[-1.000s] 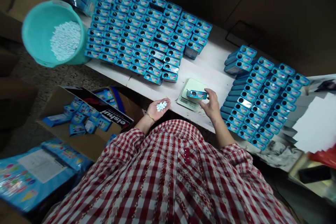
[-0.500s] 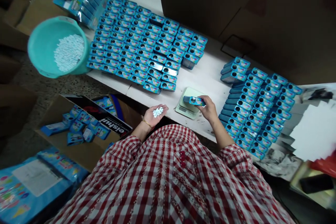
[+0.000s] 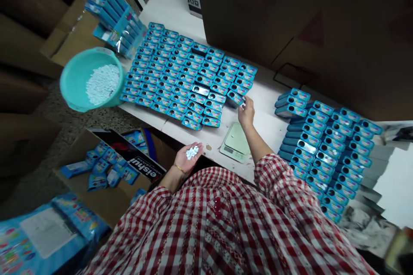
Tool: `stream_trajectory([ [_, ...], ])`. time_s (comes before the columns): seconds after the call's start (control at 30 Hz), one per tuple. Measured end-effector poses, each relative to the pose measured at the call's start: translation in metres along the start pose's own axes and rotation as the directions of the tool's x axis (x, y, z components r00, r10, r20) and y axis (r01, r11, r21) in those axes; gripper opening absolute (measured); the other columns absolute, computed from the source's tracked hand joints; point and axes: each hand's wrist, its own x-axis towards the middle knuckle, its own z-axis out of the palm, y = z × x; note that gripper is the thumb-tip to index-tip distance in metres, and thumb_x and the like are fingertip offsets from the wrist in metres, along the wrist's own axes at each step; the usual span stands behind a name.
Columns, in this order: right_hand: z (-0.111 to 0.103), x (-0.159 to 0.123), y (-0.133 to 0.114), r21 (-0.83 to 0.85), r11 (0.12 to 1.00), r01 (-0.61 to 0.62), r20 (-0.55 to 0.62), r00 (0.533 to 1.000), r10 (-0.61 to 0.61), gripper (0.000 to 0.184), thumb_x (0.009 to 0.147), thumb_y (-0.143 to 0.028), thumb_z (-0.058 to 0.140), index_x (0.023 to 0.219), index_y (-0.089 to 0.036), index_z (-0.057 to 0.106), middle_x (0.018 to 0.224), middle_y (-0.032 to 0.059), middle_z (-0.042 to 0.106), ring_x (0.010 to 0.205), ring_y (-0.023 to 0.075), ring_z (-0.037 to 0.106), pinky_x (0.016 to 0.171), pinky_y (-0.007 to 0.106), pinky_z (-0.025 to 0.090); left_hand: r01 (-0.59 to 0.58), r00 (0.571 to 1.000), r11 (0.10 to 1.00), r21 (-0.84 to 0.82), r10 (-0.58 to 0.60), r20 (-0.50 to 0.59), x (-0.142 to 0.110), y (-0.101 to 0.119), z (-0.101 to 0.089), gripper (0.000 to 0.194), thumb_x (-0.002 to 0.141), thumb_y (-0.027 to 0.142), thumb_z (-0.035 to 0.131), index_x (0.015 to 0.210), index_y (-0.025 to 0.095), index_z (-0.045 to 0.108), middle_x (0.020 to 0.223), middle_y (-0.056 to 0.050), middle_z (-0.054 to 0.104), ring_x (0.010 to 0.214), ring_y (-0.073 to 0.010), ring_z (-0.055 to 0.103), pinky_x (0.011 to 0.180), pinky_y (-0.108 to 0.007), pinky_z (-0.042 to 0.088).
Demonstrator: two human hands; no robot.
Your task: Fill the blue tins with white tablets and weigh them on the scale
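Observation:
My left hand (image 3: 187,158) is palm up and slightly cupped, with a small heap of white tablets (image 3: 192,152) lying in it. Out at the near right end of the left block of boxes, my right hand (image 3: 247,112) grips the end of a slim blue box (image 3: 235,98) with a round dark hole in its top. That box stands beside a row of matching blue boxes (image 3: 185,75). Between my hands lies a pale green scale (image 3: 235,141) with a small display; a tiny white speck shows on its plate.
At the left stands a turquoise tub (image 3: 72,79) of white tablets (image 3: 103,84). A second block of blue boxes (image 3: 322,146) fills the right side. Below the table's edge, an open carton (image 3: 93,197) holds blue packs. A large brown carton (image 3: 284,17) borders the back.
My right hand has moved from above the scale, away from me to the left block, carrying the blue box to its end. My left hand still holds the tablets. The camera view has shifted.

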Motion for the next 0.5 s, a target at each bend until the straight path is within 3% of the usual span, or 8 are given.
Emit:
stream_trajectory([
  [0.1, -0.019, -0.025, 0.012, -0.076, 0.994, 0.081, 0.012, 0.997, -0.08, 0.037, 0.079, -0.017, 0.044, 0.115, -0.018, 0.05, 0.113, 0.0101, 0.051, 0.1, 0.0197, 0.051, 0.084, 0.036, 0.046, -0.001, 1.0, 1.0, 0.001, 0.001, -0.015, -0.001, 0.0, -0.003, 0.018, 0.078, 0.01, 0.044, 0.084, 0.009, 0.061, 0.085, -0.015, 0.068, 0.083, -0.0217, 0.066, 0.075, -0.033, 0.055],
  [0.17, -0.034, -0.055, 0.018, -0.174, 0.971, 0.166, 0.197, 0.972, -0.131, 0.025, 0.081, -0.022, 0.047, 0.104, -0.019, 0.056, 0.099, 0.0078, 0.056, 0.092, 0.02, 0.053, 0.081, 0.036, 0.046, 0.0, 1.0, 1.0, 0.004, 0.0, -0.028, 0.0, -0.001, -0.003, 0.017, 0.078, 0.01, 0.044, 0.083, 0.009, 0.061, 0.085, -0.015, 0.068, 0.083, -0.0216, 0.066, 0.076, -0.033, 0.055],
  [0.23, -0.04, -0.088, 0.021, -0.221, 0.935, 0.278, 0.459, 0.875, -0.152, 0.019, 0.081, -0.024, 0.05, 0.097, -0.02, 0.059, 0.096, 0.0074, 0.057, 0.087, 0.0194, 0.055, 0.077, 0.033, 0.047, 0.014, 0.999, 1.0, 0.005, -0.013, -0.036, 0.002, -0.003, -0.001, 0.018, 0.077, 0.01, 0.044, 0.083, 0.009, 0.061, 0.084, -0.015, 0.068, 0.083, -0.0215, 0.066, 0.075, -0.033, 0.055],
  [0.3, -0.037, -0.112, 0.02, -0.251, 0.906, 0.342, 0.596, 0.791, -0.133, 0.018, 0.082, -0.021, 0.047, 0.094, -0.02, 0.06, 0.098, 0.0078, 0.058, 0.088, 0.0195, 0.054, 0.074, 0.031, 0.047, 0.031, 0.999, 1.0, 0.005, -0.03, -0.029, 0.003, -0.005, 0.002, 0.018, 0.077, 0.009, 0.044, 0.083, 0.009, 0.061, 0.083, -0.015, 0.068, 0.083, -0.0217, 0.066, 0.074, -0.033, 0.055],
  [0.4, -0.024, -0.122, 0.017, -0.363, 0.864, 0.349, 0.645, 0.763, -0.037, 0.025, 0.085, -0.014, 0.038, 0.097, -0.019, 0.059, 0.1, 0.0087, 0.058, 0.093, 0.0192, 0.053, 0.077, 0.03, 0.045, 0.047, 0.999, 0.999, 0.009, -0.047, -0.002, 0.004, -0.008, 0.006, 0.019, 0.077, 0.009, 0.044, 0.085, 0.009, 0.061, 0.083, -0.015, 0.068, 0.085, -0.0224, 0.066, 0.074, -0.034, 0.055],
  [0.5, -0.021, -0.11, 0.013, -0.435, 0.832, 0.345, 0.658, 0.752, 0.032, 0.025, 0.085, -0.014, 0.036, 0.095, -0.016, 0.059, 0.098, 0.0104, 0.059, 0.092, 0.0192, 0.053, 0.078, 0.029, 0.044, 0.039, 0.999, 0.999, 0.006, -0.039, -0.001, 0.001, -0.009, 0.007, 0.018, 0.077, 0.009, 0.044, 0.085, 0.008, 0.061, 0.084, -0.016, 0.068, 0.084, -0.0231, 0.066, 0.074, -0.035, 0.056],
])
